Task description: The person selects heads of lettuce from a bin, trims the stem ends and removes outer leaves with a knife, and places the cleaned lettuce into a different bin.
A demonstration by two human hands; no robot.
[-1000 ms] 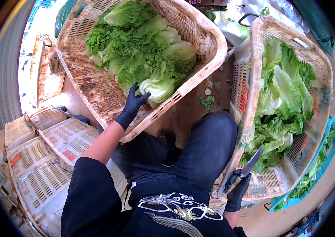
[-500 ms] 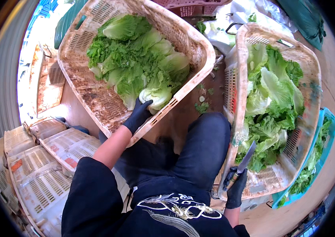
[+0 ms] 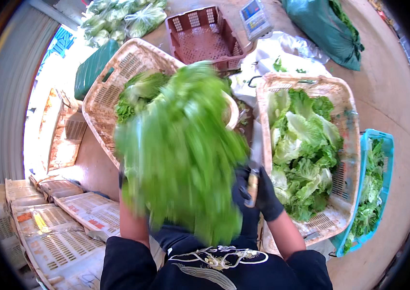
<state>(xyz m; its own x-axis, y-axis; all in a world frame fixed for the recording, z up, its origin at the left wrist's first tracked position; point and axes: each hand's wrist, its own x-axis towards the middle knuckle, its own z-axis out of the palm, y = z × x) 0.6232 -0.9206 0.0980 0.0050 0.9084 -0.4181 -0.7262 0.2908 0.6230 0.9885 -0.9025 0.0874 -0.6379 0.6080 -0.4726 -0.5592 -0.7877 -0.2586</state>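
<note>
A large leafy head of lettuce (image 3: 180, 150), smeared by motion, is up close in front of me, its leaves hanging down over my lap. My left hand (image 3: 122, 176), black-gloved, holds it from the left; the fingers are hidden behind the leaves. In my right hand (image 3: 268, 197), also gloved, is a knife (image 3: 256, 150), blade up, beside the lettuce's right edge. Behind the raised head, a dirty white crate (image 3: 99, 108) has more lettuce (image 3: 143, 94) in it, partly covered from sight. To the right, a second crate (image 3: 347, 108) holds loose lettuce leaves (image 3: 306, 150).
A turquoise crate (image 3: 389, 145) of leaves stands far right. Ahead are a maroon crate (image 3: 178, 41), a scale (image 3: 255, 20), white plastic sheeting (image 3: 301, 50) and a green sack (image 3: 328, 31). Bagged vegetables (image 3: 118, 21) lie at back left, overturned crates (image 3: 57, 237) at near left.
My left hand has lifted a lettuce out of the left crate and toward me. My right hand has brought the knife up and leftward beside it. The view now reaches farther ahead.
</note>
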